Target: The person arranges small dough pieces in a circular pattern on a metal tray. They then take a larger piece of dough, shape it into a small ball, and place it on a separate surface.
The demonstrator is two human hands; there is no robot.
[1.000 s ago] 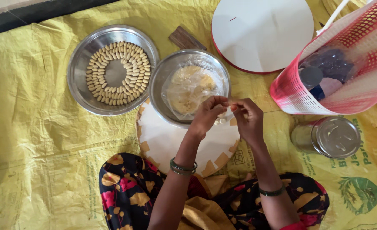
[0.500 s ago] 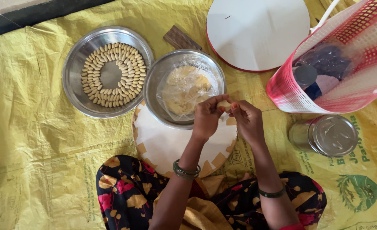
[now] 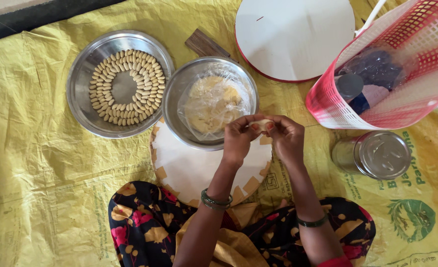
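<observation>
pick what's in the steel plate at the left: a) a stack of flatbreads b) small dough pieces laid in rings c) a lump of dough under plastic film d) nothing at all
b: the steel plate holds small pale dough pieces laid side by side in rings around a bare middle; the film-covered dough sits in the bowl next to it.

head view, steeply downward, close overhead

A yellow mat (image 3: 41, 163), a red-and-white mesh basket (image 3: 416, 59), and a black skirt (image 3: 145, 222) with red-and-yellow flowers.
</observation>
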